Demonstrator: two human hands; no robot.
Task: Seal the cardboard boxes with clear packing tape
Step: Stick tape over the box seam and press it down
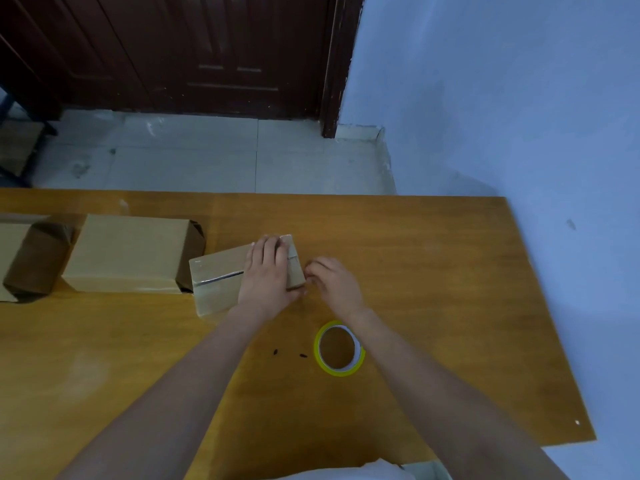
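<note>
A small cardboard box (214,284) lies on the wooden table (433,271), with shiny clear tape along its top seam. My left hand (266,271) lies flat on the box's right half, fingers spread, pressing down. My right hand (334,278) is at the box's right end, fingertips curled against that end face. What the fingertips pinch, if anything, is hidden. A roll of tape with a yellow-green rim (338,348) lies flat on the table, just beside my right forearm.
A larger cardboard box (128,252) lies to the left, its right end flaps loose. Another box (31,258) with an open dark end sits at the far left edge. Two small dark specks (289,354) mark the table near the roll. A wall borders the table's right side.
</note>
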